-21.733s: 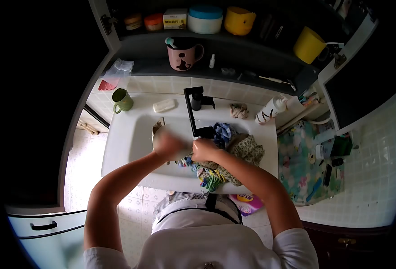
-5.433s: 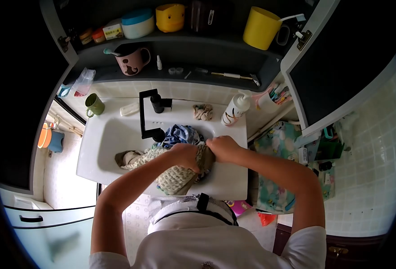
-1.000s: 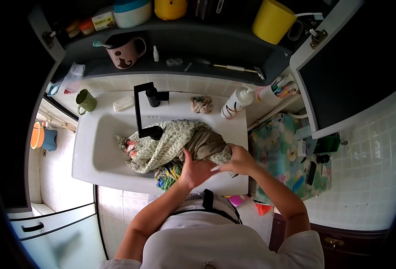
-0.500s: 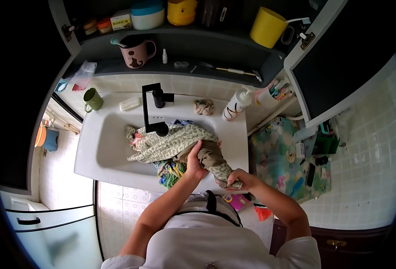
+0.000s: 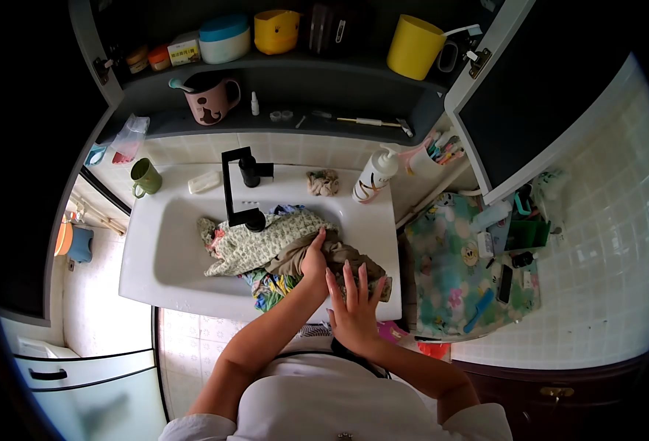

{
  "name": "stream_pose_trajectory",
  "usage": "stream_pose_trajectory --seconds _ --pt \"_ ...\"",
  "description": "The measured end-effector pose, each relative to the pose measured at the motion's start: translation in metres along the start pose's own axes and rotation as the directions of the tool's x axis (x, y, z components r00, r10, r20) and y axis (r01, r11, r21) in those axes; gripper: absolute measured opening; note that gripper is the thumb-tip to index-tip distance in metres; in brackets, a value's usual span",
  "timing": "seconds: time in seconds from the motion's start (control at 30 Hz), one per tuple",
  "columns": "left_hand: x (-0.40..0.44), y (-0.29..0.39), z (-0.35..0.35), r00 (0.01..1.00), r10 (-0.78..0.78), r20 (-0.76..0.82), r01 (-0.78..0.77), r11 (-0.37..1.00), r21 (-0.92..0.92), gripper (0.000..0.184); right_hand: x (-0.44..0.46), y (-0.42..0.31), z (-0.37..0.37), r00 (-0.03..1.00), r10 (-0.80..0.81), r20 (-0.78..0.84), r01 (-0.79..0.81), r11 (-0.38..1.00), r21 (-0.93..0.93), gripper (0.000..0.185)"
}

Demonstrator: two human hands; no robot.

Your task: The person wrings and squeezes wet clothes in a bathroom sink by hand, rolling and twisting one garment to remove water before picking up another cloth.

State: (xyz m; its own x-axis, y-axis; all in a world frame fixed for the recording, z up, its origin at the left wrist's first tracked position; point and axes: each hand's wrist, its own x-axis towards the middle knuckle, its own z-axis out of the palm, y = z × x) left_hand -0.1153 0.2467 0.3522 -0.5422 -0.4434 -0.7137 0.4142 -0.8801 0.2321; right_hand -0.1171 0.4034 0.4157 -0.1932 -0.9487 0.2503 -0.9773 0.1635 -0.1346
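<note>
A pale garment with a small green leafy pattern lies bunched in the white sink, its brown part turned outward toward the right rim. My left hand is closed on the brown cloth, thumb on top, other fingers mostly hidden. My right hand is open with fingers spread, its fingertips over the near right end of the garment; how firmly they touch I cannot tell. Under the garment show a colourful printed cloth and some blue cloth. A black faucet reaches over the pile.
On the sink's back ledge stand a green mug, a soap bar, a crumpled cloth and a pump bottle. Open cabinet shelves hold cups and jars above. A patterned mat with small items lies right.
My right hand has let go of the garment's twisted end, opened, and moved left near my left hand. The garment's end has dropped back at the rim. The view has shifted slightly.
</note>
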Motion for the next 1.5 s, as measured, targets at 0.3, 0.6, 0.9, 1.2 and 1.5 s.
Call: stream_pose_trajectory --seconds 0.3,0.6,0.9,1.2,1.5 --pt "-0.02 0.021 0.008 0.979 0.027 0.202 -0.026 1.0 -0.01 0.035 0.056 0.037 0.064 0.956 -0.045 -0.29 0.047 0.999 0.0 0.082" --pt "-0.024 0.031 0.005 0.968 0.227 0.106 -0.233 0.971 0.053 0.031 0.105 0.068 0.059 0.996 0.066 -0.062 -0.054 0.982 0.179 0.097" --pt "-0.018 0.036 -0.002 0.963 0.271 -0.005 -0.269 0.957 0.107 0.033 0.121 0.068 0.052 0.936 0.148 0.32 -0.235 0.938 0.255 0.05" --pt "-0.017 0.041 -0.006 0.96 0.05 0.277 -0.036 0.998 -0.056 0.033 0.122 0.068 0.01 0.921 0.144 0.363 -0.265 0.912 0.312 0.043" --pt "0.001 0.027 -0.022 0.895 0.001 0.446 0.016 0.999 -0.033 0.041 0.115 0.088 0.021 0.636 -0.023 0.772 -0.756 0.187 0.628 0.044"
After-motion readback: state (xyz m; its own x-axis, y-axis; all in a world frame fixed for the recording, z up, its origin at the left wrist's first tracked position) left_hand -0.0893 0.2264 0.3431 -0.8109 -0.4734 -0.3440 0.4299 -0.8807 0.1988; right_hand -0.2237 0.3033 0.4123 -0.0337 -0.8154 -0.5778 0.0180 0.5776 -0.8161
